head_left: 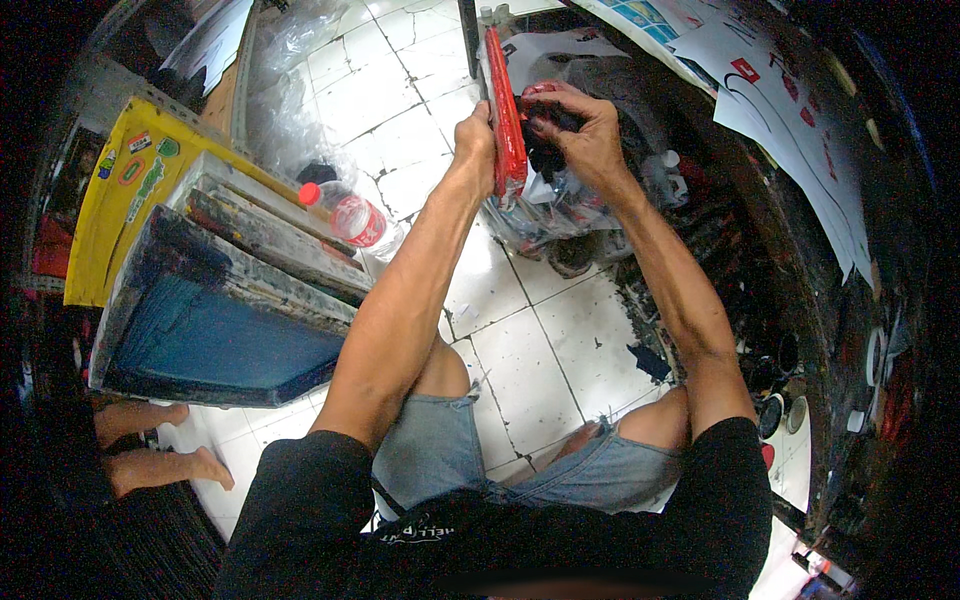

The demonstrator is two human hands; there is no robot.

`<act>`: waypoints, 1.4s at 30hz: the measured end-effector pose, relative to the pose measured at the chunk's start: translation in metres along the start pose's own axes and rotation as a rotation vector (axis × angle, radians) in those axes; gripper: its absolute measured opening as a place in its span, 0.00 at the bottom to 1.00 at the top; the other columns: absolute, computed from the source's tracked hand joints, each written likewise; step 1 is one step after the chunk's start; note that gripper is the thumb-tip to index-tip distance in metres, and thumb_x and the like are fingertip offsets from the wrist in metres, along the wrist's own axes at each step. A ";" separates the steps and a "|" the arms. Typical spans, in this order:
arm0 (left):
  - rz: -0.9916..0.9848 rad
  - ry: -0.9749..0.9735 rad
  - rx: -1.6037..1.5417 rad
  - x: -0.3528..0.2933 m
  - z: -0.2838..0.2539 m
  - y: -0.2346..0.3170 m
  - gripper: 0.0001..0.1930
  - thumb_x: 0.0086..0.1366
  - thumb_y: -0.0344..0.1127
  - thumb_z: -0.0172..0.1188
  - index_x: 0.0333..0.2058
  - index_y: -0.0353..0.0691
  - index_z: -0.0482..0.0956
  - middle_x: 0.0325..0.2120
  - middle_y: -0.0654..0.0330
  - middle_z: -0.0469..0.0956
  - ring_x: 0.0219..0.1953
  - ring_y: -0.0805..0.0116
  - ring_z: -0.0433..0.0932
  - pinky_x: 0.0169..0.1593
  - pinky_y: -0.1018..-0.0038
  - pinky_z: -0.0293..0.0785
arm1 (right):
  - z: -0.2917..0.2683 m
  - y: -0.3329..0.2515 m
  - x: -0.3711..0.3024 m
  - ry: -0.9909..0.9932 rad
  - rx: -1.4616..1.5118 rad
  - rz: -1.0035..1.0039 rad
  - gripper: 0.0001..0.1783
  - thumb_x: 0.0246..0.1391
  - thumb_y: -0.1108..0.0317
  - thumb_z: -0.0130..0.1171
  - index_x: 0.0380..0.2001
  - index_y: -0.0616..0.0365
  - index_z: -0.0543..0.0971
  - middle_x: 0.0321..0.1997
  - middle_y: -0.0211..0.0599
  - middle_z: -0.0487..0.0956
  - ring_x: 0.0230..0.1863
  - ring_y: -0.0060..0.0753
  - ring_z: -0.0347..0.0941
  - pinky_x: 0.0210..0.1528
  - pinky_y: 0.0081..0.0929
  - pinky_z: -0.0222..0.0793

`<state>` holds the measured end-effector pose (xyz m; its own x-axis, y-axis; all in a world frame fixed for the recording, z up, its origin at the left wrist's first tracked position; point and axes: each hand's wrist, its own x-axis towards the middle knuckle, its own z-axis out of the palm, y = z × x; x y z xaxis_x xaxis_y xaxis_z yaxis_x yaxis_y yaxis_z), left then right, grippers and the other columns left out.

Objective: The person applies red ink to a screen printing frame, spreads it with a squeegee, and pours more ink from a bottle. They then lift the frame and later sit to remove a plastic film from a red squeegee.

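Note:
Ahead of me, my left hand [476, 148] is closed on the left side of a flat frame-like panel [509, 120], held upright and seen nearly edge-on. Its right side is coated in glossy wet-looking red. My right hand [594, 138] is just right of the panel, fingers bent round a dark crumpled wad [548, 150] that looks like a rag. Some red shows at those fingertips. Whether the wad touches the panel I cannot tell. Clear plastic bags and bottles [540, 222] lie below and behind it.
To my left lean several stained frames, one with blue mesh [225, 325], and a yellow stickered board [125, 200]. A red-capped plastic bottle [350, 215] stands beside them on the white tile floor [530, 330]. Another person's feet [165, 455] show lower left. Papers [800, 130] cover a surface at right.

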<state>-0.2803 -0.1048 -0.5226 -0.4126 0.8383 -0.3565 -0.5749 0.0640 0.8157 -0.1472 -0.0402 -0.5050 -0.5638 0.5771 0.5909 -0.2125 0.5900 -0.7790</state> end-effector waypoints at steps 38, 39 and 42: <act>0.370 0.318 -0.284 0.020 -0.039 0.021 0.16 0.71 0.44 0.47 0.38 0.36 0.75 0.33 0.59 0.76 0.33 0.64 0.76 0.42 0.62 0.74 | -0.098 0.151 -0.029 -0.013 -1.032 0.548 0.28 0.49 0.56 0.64 0.51 0.61 0.76 0.52 0.54 0.77 0.54 0.53 0.73 0.59 0.41 0.66; 0.362 0.319 -0.259 0.025 -0.043 0.019 0.16 0.72 0.45 0.46 0.40 0.36 0.74 0.33 0.59 0.76 0.34 0.63 0.77 0.43 0.59 0.75 | -0.086 0.135 -0.030 -0.195 -1.028 0.541 0.28 0.47 0.56 0.65 0.50 0.61 0.77 0.51 0.53 0.77 0.53 0.52 0.74 0.58 0.40 0.66; 0.346 0.315 -0.225 0.025 -0.042 0.017 0.17 0.72 0.46 0.46 0.41 0.37 0.74 0.34 0.60 0.77 0.35 0.61 0.77 0.45 0.57 0.75 | -0.059 0.074 -0.019 -0.391 -0.709 0.756 0.28 0.47 0.57 0.67 0.50 0.60 0.78 0.49 0.49 0.79 0.49 0.43 0.76 0.56 0.36 0.68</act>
<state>-0.3302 -0.1057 -0.5363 -0.7782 0.5837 -0.2318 -0.4906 -0.3347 0.8045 -0.1053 0.0260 -0.5613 -0.5953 0.7805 -0.1910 0.7275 0.4225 -0.5406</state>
